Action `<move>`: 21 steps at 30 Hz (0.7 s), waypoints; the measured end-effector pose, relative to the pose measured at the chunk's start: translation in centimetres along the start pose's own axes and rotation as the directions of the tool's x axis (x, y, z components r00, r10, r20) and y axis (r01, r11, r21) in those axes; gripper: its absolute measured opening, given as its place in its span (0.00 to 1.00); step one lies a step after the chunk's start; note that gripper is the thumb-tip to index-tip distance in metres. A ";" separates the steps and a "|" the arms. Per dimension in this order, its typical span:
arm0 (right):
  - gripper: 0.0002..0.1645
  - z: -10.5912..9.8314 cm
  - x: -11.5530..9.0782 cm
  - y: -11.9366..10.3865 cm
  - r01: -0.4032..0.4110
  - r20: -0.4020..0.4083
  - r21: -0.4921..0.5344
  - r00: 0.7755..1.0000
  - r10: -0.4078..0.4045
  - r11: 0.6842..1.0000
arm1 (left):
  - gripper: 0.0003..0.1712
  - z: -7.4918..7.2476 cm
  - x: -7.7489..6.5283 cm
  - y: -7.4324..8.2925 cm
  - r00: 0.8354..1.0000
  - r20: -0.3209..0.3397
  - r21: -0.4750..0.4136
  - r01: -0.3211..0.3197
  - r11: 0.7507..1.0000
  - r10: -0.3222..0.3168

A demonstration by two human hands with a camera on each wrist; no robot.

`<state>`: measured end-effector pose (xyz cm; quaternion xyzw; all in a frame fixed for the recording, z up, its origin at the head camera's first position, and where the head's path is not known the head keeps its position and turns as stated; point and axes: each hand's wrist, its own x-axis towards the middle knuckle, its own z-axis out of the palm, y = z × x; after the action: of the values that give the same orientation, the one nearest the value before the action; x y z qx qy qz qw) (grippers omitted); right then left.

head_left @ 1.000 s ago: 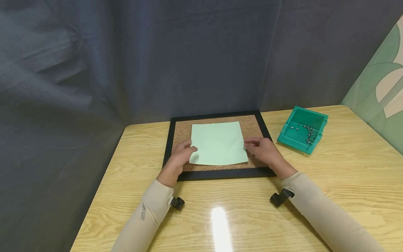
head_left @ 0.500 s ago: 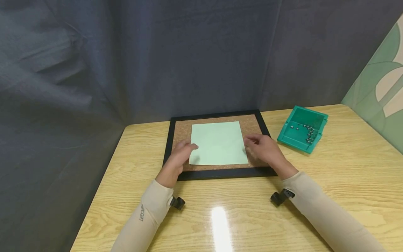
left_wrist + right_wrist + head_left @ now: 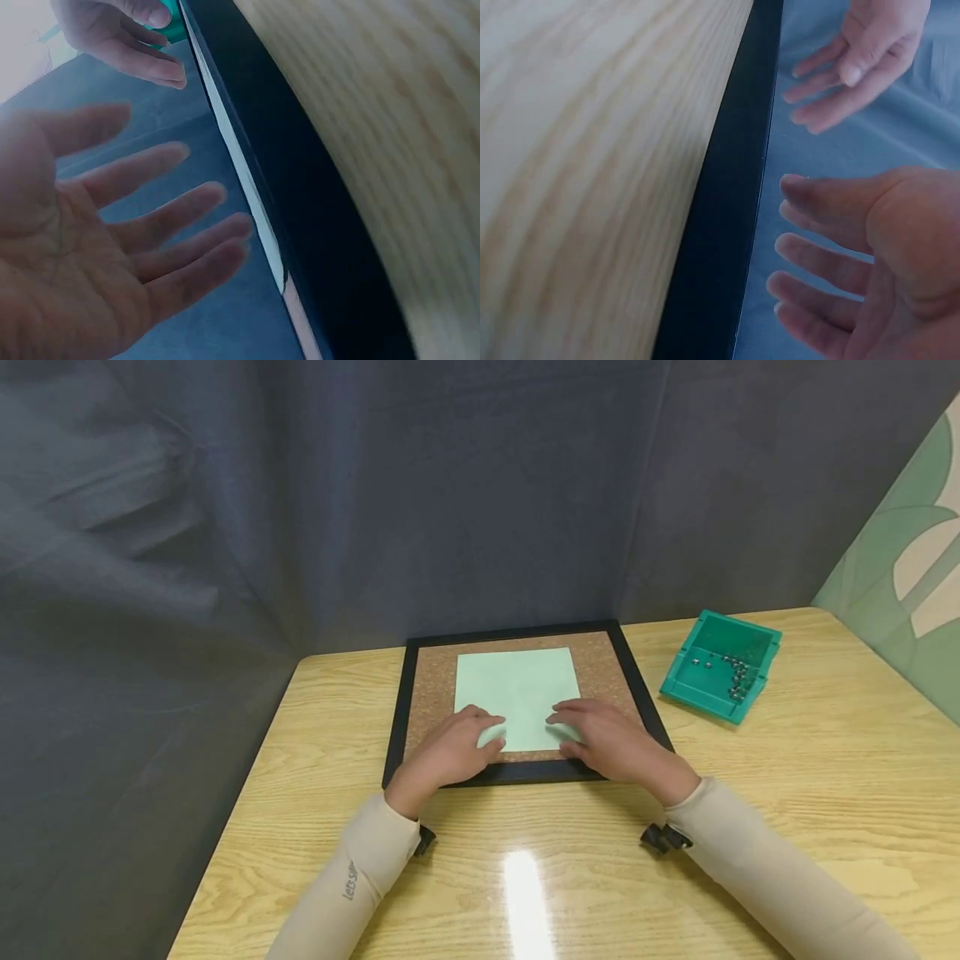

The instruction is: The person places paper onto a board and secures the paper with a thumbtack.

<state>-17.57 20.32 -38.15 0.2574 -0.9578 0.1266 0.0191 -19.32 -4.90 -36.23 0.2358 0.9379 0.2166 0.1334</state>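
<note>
A pale green sheet of paper (image 3: 517,681) lies flat on a cork board (image 3: 435,685) with a black frame (image 3: 517,772). My left hand (image 3: 456,747) hovers over the paper's lower left part, fingers spread and holding nothing. Over the lower right part is my right hand (image 3: 611,739), its fingers relaxed and bare too. In the left wrist view the left hand (image 3: 127,225) shows an open palm above the board's edge. The right wrist view has the right hand (image 3: 870,255) with loosely bent fingers beside the frame, apart from the other hand.
To the right of the board stands a green plastic tray (image 3: 697,685) with several small metal pins (image 3: 738,681) in it. The board rests on a light wooden table (image 3: 600,877). A dark curtain (image 3: 465,502) hangs right behind it.
Both hands have left the paper's side edges and moved inward and nearer to me, over its lower part. The paper stays in place on the board.
</note>
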 end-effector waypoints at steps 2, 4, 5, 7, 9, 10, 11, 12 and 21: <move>0.23 0.0 -0.1 0.1 -0.004 -0.008 -0.004 1.000 0.004 1.000 | 0.26 0.2 -0.1 0.1 0.999 0.031 0.048 -0.011 0.999 0.009; 0.21 0.0 -0.1 0.2 -0.010 -0.005 0.002 1.000 0.010 1.000 | 0.25 0.3 -0.1 0.0 0.999 0.043 0.059 -0.009 0.998 0.006; 0.20 0.0 -0.1 0.3 -0.015 0.000 0.005 1.000 0.015 1.000 | 0.24 0.3 -0.1 -0.1 0.999 0.041 0.058 -0.011 0.998 0.009; 0.18 0.0 -0.1 0.4 -0.025 0.011 0.007 1.000 0.025 1.000 | 0.21 0.4 0.0 -0.4 0.999 0.036 0.040 -0.012 0.999 0.010; 0.16 0.1 -0.1 0.4 -0.036 0.021 0.004 0.999 0.036 0.999 | 0.20 0.4 0.2 -0.7 0.999 0.029 0.021 -0.020 1.000 0.019; 0.16 0.1 -0.1 0.4 -0.043 0.026 -0.001 0.999 0.043 0.999 | 0.20 0.4 0.3 -0.9 0.999 0.025 0.018 -0.025 1.000 0.024; 0.15 0.1 -0.1 0.4 -0.047 0.026 -0.003 0.999 0.047 0.999 | 0.20 0.5 0.3 -1.0 0.999 0.021 0.021 -0.025 0.999 0.025; 0.15 0.1 -0.2 0.4 -0.050 0.027 -0.007 0.998 0.050 0.999 | 0.20 0.5 0.4 -1.1 1.000 0.015 0.026 -0.025 0.999 0.024; 0.20 0.1 -0.2 0.1 -0.071 0.073 -0.006 0.995 0.071 0.997 | 0.14 1.0 0.5 -1.7 0.991 0.034 0.359 -0.136 0.924 0.132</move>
<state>-17.41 20.48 -38.32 0.2276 -0.9666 0.1161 -0.0200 -20.03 -5.69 -37.99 0.3208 0.9427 0.0487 0.0773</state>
